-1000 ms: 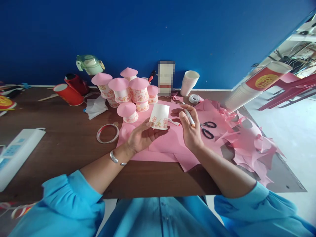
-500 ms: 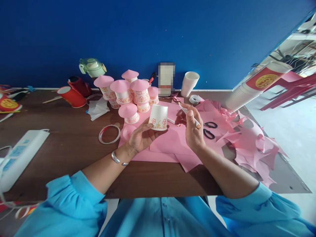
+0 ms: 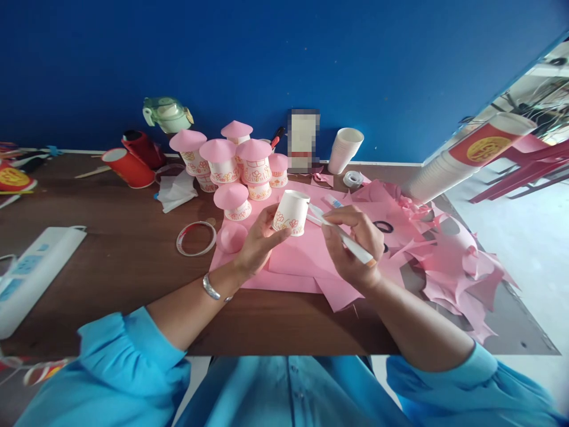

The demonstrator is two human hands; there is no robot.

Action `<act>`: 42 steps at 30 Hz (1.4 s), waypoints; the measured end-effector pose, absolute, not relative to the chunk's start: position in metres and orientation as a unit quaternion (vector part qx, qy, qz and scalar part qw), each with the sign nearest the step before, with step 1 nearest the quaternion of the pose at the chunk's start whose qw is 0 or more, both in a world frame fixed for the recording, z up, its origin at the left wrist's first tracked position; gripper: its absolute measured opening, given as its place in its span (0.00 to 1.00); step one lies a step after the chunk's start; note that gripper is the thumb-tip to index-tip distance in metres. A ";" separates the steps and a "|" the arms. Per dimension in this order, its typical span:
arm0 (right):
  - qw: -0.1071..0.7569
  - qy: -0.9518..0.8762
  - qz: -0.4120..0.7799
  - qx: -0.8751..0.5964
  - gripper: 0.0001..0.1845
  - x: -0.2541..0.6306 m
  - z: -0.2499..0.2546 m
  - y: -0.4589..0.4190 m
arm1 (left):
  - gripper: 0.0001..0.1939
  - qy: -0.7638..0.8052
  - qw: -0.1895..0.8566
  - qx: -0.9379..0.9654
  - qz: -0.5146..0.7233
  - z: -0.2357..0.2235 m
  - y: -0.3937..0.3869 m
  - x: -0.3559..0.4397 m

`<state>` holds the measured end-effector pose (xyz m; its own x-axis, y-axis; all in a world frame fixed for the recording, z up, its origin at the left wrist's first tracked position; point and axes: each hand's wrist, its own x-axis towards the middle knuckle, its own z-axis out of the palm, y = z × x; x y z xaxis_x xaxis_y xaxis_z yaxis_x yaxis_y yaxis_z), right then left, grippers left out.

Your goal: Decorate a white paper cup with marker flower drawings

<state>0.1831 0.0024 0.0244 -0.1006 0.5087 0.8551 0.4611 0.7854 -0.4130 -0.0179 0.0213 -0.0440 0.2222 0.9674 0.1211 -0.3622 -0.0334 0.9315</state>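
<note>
My left hand (image 3: 262, 240) grips a white paper cup (image 3: 292, 207) turned upside down, with flowers drawn in red and yellow near its rim. Between the fingers of my right hand (image 3: 355, 243) is a white marker (image 3: 353, 243), its tip end close to the cup's right side. A second white marker (image 3: 315, 214) lies on the pink paper (image 3: 302, 261) behind the hands, partly hidden. Left of the cup stand several decorated cups with pink cone roofs (image 3: 231, 196). One loose pink cone (image 3: 232, 237) rests by my left wrist.
A roll of tape (image 3: 196, 239) and a power strip (image 3: 40, 273) lie to the left. Pink paper scraps (image 3: 462, 255) cover the right side. Cup stacks stand at the back (image 3: 345, 151) and right (image 3: 444, 172). Against the blue wall leans a blurred phone-like rectangle (image 3: 303, 141).
My right hand has come down and turned, bringing the marker's end to the cup. My left hand has shifted its hold, and the cup is turned and slightly tilted.
</note>
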 end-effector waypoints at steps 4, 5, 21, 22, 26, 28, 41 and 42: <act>0.566 -0.767 -0.031 -0.301 0.10 0.180 0.026 0.002 | 0.28 0.337 0.587 0.499 0.541 -0.045 0.019 -0.018; 0.561 -0.770 -0.033 -0.302 0.11 0.180 0.025 0.002 | 0.29 0.339 0.584 0.498 0.544 -0.044 0.018 -0.017; 0.536 -0.791 -0.049 -0.293 0.13 0.179 0.023 0.003 | 0.25 0.310 0.590 0.493 0.559 -0.029 0.015 -0.008; 0.534 -0.791 -0.049 -0.294 0.13 0.179 0.024 0.003 | 0.25 0.308 0.592 0.492 0.559 -0.029 0.015 -0.008; 0.532 -0.792 -0.045 -0.296 0.13 0.180 0.025 0.003 | 0.23 0.303 0.597 0.494 0.555 -0.029 0.015 -0.009; 0.534 -0.791 -0.045 -0.294 0.13 0.181 0.025 0.002 | 0.23 0.306 0.601 0.492 0.550 -0.029 0.014 -0.010; 0.545 -0.774 -0.043 -0.319 0.11 0.182 0.025 0.004 | 0.21 0.269 0.668 0.429 0.545 -0.023 0.017 -0.011; 0.548 -0.772 -0.039 -0.319 0.11 0.182 0.025 0.004 | 0.21 0.264 0.674 0.427 0.541 -0.022 0.017 -0.011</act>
